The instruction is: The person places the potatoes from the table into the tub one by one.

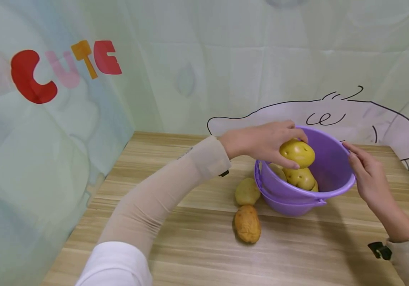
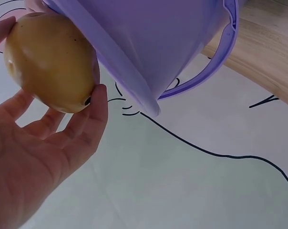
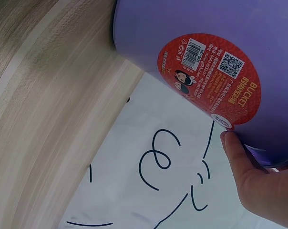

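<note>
Beyond a white sleeve (image 1: 116,263), a potato (image 1: 300,154) sits gripped in the left hand (image 1: 269,139).

Creased pale green backdrops (image 1: 190,59), one bearing colourful CUTE lettering (image 1: 69,81), border a wood-grain table (image 1: 190,246).

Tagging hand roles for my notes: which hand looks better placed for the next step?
Left, probably: the left hand holds a yellow potato at the mouth of the bucket, and two loose potatoes lie on that side. The right hand is occupied, gripping the bucket.
</note>
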Motion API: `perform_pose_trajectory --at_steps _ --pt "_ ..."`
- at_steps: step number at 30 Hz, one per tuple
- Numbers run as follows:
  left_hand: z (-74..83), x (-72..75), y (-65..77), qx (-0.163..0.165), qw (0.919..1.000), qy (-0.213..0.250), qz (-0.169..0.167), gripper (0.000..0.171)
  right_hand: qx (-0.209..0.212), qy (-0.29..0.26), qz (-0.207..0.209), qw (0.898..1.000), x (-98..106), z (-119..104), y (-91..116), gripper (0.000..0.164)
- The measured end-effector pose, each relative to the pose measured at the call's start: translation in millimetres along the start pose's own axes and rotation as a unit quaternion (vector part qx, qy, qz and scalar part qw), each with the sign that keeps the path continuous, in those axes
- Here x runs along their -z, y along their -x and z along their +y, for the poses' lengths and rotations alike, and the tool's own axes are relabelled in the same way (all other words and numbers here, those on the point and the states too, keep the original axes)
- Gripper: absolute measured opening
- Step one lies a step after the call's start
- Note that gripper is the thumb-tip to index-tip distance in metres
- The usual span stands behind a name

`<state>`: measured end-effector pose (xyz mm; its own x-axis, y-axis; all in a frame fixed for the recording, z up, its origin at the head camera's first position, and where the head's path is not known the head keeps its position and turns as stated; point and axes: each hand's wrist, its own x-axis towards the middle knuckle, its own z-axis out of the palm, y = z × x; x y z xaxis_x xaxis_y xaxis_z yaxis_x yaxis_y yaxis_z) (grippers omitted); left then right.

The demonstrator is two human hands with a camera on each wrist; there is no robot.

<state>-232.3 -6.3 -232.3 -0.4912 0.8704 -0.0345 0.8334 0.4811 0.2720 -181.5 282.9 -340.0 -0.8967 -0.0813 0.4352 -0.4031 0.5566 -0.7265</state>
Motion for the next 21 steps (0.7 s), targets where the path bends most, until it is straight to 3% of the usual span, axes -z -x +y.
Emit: perform_pose_trajectory --at_steps 14,21 --pt "1.6 -5.3 -3.9 0.008 0.9998 0.003 -0.018 0.061 -0.008 0.008 -0.002 1.0 0.6 -0.2 -0.5 0.042" --pt "-0.7 -8.6 -4.4 -0.007 0.9997 -0.021 -0.014 0.055 -0.014 0.018 -0.002 1.0 0.5 -1.8 -0.1 0.043"
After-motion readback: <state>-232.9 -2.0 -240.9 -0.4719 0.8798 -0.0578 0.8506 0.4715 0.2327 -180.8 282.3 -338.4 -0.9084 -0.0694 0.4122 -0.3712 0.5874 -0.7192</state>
